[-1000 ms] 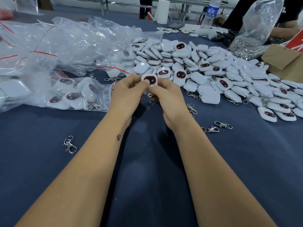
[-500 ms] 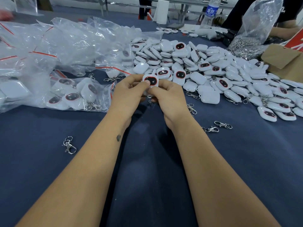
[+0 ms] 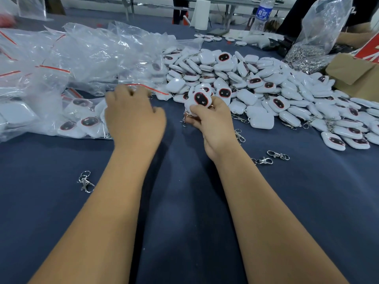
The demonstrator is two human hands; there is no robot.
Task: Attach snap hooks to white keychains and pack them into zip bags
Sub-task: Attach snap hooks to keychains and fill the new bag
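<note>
My right hand (image 3: 213, 121) grips a white keychain (image 3: 200, 99) with a black, red-rimmed face, held just above the blue table; a metal snap hook hangs under it, mostly hidden by my fingers. My left hand (image 3: 133, 117) has reached left to a clear zip bag (image 3: 141, 87) with a red seal strip, its fingertips on the bag's edge; the view is blurred there. A filled zip bag (image 3: 82, 119) of keychains lies beside that hand. A large pile of white keychains (image 3: 266, 89) spreads behind and to the right.
Loose snap hooks lie on the blue cloth: one (image 3: 85, 181) at the left, two (image 3: 270, 157) at the right. Empty zip bags (image 3: 71, 54) heap at the back left. A bag of hooks (image 3: 315, 33), a cardboard box (image 3: 354, 74) and another person's arm sit at the back right.
My left hand let go of the keychain and moved left to the zip bag. My right hand now holds the keychain alone, a little further right.
</note>
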